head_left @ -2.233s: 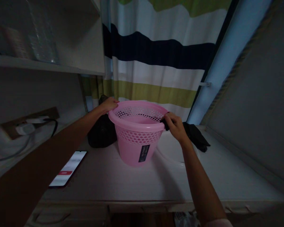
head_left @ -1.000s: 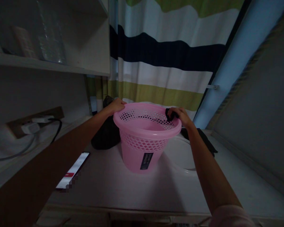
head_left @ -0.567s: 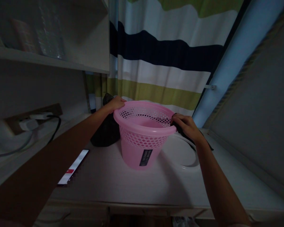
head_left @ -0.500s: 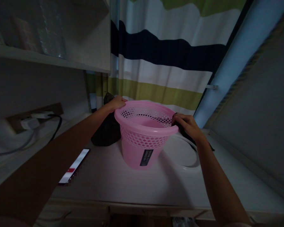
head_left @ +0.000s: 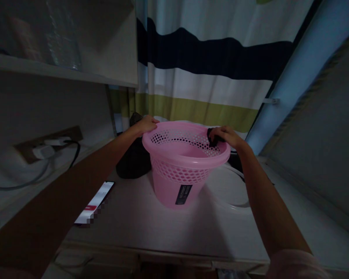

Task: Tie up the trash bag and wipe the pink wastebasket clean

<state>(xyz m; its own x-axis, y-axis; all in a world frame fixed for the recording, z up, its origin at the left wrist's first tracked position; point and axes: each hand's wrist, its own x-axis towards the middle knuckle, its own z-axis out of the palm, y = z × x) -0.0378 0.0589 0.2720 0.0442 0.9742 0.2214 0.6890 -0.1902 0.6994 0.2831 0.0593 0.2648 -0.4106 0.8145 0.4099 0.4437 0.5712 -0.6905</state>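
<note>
A pink waste basket (head_left: 180,170) with a perforated upper band and a dark label stands upright on the desk. My left hand (head_left: 147,124) is closed over its rim at the back left. At the right of the rim, my right hand (head_left: 225,135) is closed on a black crumpled piece (head_left: 212,136), which hangs just inside the basket wall. Whether this piece is a plastic bag or cloth I cannot tell. Behind the basket on the left sits a dark bag-like bundle (head_left: 132,161), near my left wrist. A pale ring (head_left: 235,205) lies flat to the right, partly behind my right forearm.
A lit phone (head_left: 95,201) lies on the desk (head_left: 151,232) under my left forearm. Plugs (head_left: 43,151) with cables fill a wall socket at left. A shelf (head_left: 104,77) overhangs the left side; a striped curtain (head_left: 197,85) hangs behind the basket.
My right hand has shifted slightly up and back at the rim, and the black piece now shows inside the basket wall. My left hand stays on the rim. The view has shifted a little.
</note>
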